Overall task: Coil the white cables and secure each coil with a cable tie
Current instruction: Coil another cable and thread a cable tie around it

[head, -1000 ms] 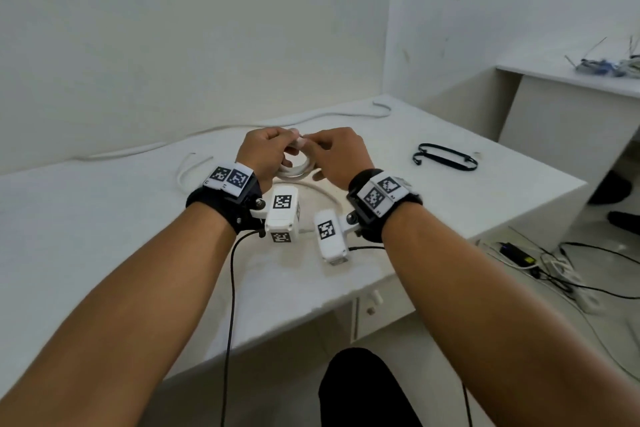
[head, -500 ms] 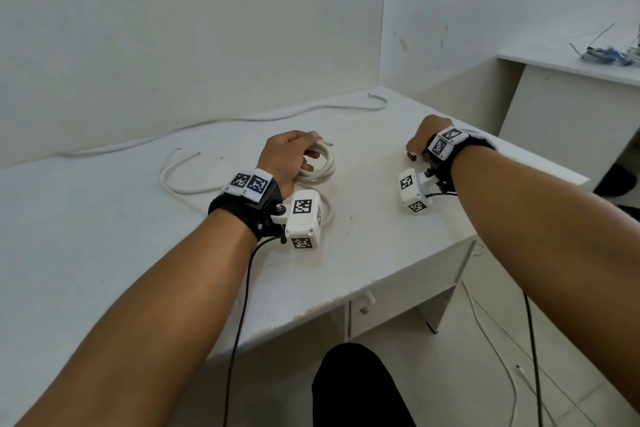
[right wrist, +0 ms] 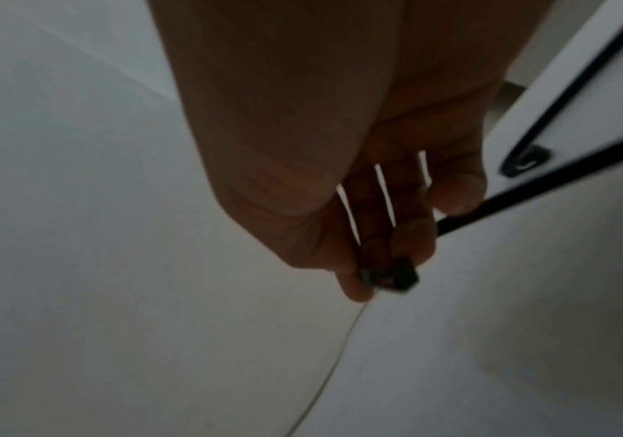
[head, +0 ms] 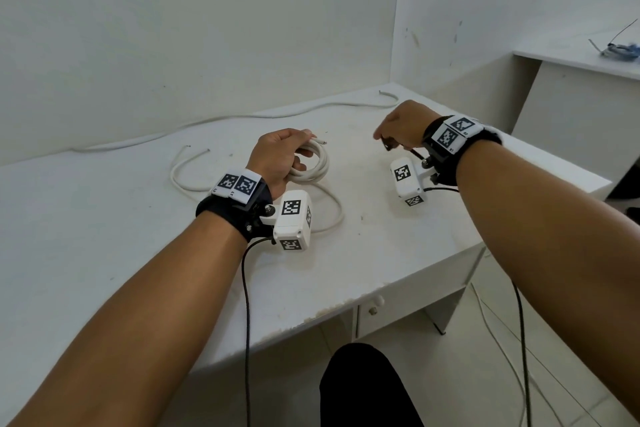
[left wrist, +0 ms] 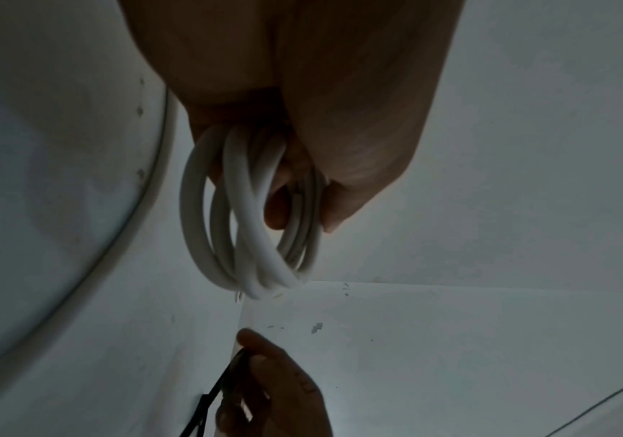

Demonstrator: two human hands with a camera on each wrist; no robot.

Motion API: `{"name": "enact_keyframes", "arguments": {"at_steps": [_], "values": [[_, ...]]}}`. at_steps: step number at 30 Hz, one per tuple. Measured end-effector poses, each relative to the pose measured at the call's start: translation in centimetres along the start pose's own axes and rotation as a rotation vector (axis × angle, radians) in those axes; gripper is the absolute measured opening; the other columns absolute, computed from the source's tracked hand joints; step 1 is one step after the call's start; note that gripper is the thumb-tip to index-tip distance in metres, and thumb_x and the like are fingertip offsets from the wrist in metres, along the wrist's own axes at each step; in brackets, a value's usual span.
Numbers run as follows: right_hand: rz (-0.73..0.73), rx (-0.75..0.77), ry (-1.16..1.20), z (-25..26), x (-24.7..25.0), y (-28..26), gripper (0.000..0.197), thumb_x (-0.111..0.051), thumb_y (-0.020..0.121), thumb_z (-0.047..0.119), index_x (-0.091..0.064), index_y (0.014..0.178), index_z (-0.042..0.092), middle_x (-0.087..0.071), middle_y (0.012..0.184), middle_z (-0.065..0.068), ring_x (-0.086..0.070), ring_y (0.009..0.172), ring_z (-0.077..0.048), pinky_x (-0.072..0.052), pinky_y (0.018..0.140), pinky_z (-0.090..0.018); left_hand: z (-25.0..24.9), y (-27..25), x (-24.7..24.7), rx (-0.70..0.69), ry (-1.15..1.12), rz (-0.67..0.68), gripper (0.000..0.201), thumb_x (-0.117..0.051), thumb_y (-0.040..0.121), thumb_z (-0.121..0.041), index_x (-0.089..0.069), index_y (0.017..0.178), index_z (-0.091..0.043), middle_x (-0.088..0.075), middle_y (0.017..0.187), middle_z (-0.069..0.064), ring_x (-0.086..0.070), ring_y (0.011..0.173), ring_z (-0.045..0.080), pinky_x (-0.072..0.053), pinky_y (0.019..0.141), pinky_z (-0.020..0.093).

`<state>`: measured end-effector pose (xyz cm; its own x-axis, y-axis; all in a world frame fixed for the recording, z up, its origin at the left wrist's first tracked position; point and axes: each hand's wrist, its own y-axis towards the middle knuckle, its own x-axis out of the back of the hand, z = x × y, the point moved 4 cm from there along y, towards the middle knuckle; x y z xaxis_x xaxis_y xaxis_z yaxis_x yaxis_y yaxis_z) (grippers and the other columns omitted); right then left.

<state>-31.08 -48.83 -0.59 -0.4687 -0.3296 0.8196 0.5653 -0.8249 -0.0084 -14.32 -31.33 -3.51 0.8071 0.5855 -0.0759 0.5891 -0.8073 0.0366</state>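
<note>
My left hand (head: 301, 152) grips a small coil of white cable (head: 313, 168) just above the white table (head: 104, 236); in the left wrist view the fingers curl through the coil (left wrist: 250, 236). The coil's loose tail (head: 334, 210) lies in a loop on the table beside my left wrist. My right hand (head: 386, 137) pinches a black cable tie (head: 388, 146) a short way right of the coil. The right wrist view shows thumb and fingers on the tie's square head (right wrist: 390, 276), its strap (right wrist: 526, 190) trailing right.
A second white cable (head: 180, 177) curves on the table left of the coil, and a long one (head: 242, 118) runs along the wall. More black ties (right wrist: 525, 161) lie near the table's right edge. Another desk (head: 571, 61) stands at the far right.
My right hand let go of the coil, reached right to the black ties, and has come back toward the coil pinching one. My left hand has kept the coil throughout.
</note>
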Motion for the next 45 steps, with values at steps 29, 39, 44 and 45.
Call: {"name": "enact_keyframes", "arguments": {"at_steps": [29,39,44,45], "values": [[-0.021,0.444,0.457,22.2,-14.7,-1.9,0.01,-0.069,0.089,0.028,-0.075,0.086,0.02,-0.057,0.063,0.005,-0.045,0.045,-0.003,-0.042,0.049,-0.016,-1.6,-6.4,18.7,-0.059,0.092,-0.191,0.012,-0.064,0.09,-0.009,-0.066,0.079,-0.005,-0.066,0.079,0.013,-0.03,0.046,0.012,-0.032,0.043,0.02],[-0.13,0.364,0.339,20.5,-16.0,-2.0,0.012,-0.067,0.085,0.015,-0.076,0.078,0.014,-0.069,0.066,0.0,-0.061,0.058,-0.009,-0.051,0.06,-0.01,-0.9,-6.1,19.5,-0.103,0.122,-0.186,0.021,-0.068,0.088,-0.012,-0.062,0.067,-0.013,-0.064,0.071,0.011,-0.034,0.045,0.012,-0.036,0.046,0.024],[-0.163,0.315,0.343,19.5,-15.4,-1.6,0.01,-0.07,0.082,0.01,-0.073,0.074,0.015,-0.072,0.067,-0.006,-0.069,0.062,-0.015,-0.06,0.067,-0.03,-1.1,-6.1,19.2,-0.129,0.081,-0.169,0.025,-0.065,0.09,-0.01,-0.058,0.065,-0.013,-0.06,0.07,0.011,-0.034,0.045,0.011,-0.034,0.045,0.022],[-0.148,0.311,0.347,19.5,-15.5,-1.7,0.008,-0.07,0.082,0.009,-0.074,0.075,0.013,-0.072,0.067,-0.006,-0.069,0.06,-0.015,-0.06,0.065,-0.029,-1.2,-6.1,19.1,-0.133,0.075,-0.164,0.025,-0.065,0.09,-0.01,-0.058,0.066,-0.013,-0.06,0.068,0.01,-0.033,0.044,0.011,-0.034,0.045,0.022]]}}
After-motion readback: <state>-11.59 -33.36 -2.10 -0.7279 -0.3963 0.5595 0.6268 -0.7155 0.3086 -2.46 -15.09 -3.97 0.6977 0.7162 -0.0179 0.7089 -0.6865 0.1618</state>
